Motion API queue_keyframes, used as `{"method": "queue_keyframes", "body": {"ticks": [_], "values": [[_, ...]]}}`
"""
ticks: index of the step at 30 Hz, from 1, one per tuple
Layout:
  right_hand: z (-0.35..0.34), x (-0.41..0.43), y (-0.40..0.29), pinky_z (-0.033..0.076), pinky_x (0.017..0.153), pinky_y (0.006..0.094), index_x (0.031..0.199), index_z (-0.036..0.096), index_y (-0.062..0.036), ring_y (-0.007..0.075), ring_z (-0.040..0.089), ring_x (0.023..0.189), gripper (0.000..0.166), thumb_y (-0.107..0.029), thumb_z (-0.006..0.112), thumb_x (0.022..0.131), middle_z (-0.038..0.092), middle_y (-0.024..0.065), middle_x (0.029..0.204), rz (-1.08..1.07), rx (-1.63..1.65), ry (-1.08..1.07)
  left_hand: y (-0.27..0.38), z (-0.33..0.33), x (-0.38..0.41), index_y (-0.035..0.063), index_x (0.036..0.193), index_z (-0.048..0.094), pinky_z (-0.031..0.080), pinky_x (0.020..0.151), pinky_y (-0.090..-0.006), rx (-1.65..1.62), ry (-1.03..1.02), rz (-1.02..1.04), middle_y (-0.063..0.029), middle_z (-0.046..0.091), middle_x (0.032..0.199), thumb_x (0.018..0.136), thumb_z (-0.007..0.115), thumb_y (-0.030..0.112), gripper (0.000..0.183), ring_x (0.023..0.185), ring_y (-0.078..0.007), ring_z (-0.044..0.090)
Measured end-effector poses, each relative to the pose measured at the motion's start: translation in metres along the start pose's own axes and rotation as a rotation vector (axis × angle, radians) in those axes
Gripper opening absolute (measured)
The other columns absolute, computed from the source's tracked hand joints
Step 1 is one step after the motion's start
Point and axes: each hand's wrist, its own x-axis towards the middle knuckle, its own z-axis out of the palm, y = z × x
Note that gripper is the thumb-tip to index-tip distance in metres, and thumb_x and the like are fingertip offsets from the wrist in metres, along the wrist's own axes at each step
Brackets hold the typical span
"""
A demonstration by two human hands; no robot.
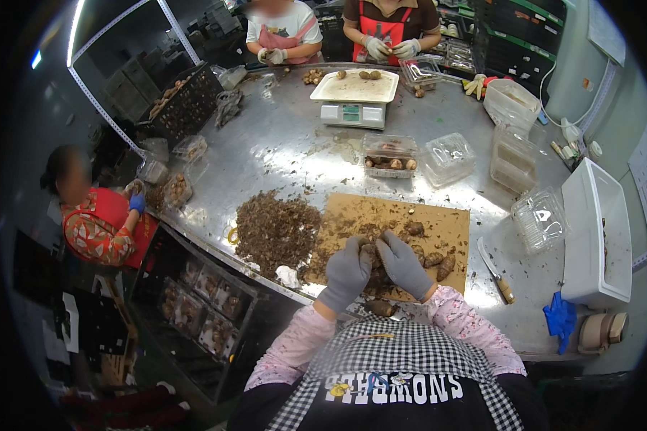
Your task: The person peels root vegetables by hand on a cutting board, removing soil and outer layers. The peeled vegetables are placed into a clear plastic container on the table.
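Note:
Both of my hands wear grey gloves and meet over a brown cardboard sheet strewn with peelings. My left hand and my right hand have their fingers closed around a small brown root vegetable, which they mostly cover. Several brown, ringed taro-like corms lie on the cardboard to the right of my right hand. One more corm rests at the table edge near my apron. Left of the cardboard is a big heap of brown peelings. A knife with a wooden handle lies on the metal to the right.
Beyond the cardboard stand a clear clamshell box of corms, an empty clear box and a white scale. At right are a white tub and a blue glove. Co-workers stand across the table and at left, beside black crates.

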Motion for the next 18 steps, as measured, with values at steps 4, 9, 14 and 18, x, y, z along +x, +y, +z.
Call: {"method": "queue_keyframes", "body": {"ticks": [4,9,14,18], "values": [[-0.016,0.011,0.027,0.05,0.067,0.036,0.113,0.054,0.0039,0.0329,0.063,0.073,0.027,-0.017,0.051,0.097,0.064,0.0167,0.086,-0.252,-0.184,-0.187,0.003,-0.01,0.001,0.0008,0.11,0.052,0.051,0.062,-0.0328,0.008,-0.023,0.391,-0.013,0.065,0.086,0.101,0.048,0.021,0.022,0.069,-0.025,0.066],[-0.026,0.006,0.018,0.055,0.067,0.0319,0.123,0.054,0.0024,0.0217,0.065,0.069,0.033,-0.019,0.048,0.099,0.062,0.0132,0.095,0.293,0.171,-0.309,-0.011,-0.007,-0.004,-0.0023,0.119,0.049,0.052,0.076,-0.031,-0.444,-0.033,0.083,-0.0131,0.06,0.101,0.101,0.049,0.023,0.031,0.087,-0.02,0.062],[-0.025,-0.004,-0.01,0.051,0.057,0.0261,0.114,0.056,0.0009,0.014,0.062,0.065,0.035,-0.028,0.04,0.103,0.063,0.0077,0.081,0.265,0.432,-0.393,-0.011,-0.016,0.006,-0.0026,0.119,0.051,0.052,0.076,-0.0327,-0.184,-0.037,0.254,-0.0173,0.061,0.1,0.095,0.052,0.009,0.027,0.088,-0.0275,0.063],[-0.014,-0.005,-0.023,0.048,0.06,0.0283,0.106,0.055,0.0025,0.0137,0.058,0.064,0.031,-0.024,0.04,0.102,0.06,0.0084,0.078,0.247,0.172,-0.186,0.004,-0.015,0.009,-0.0023,0.115,0.054,0.051,0.072,-0.0366,-0.174,-0.001,0.045,-0.0183,0.062,0.093,0.094,0.052,0.008,0.024,0.084,-0.0319,0.063]]}}
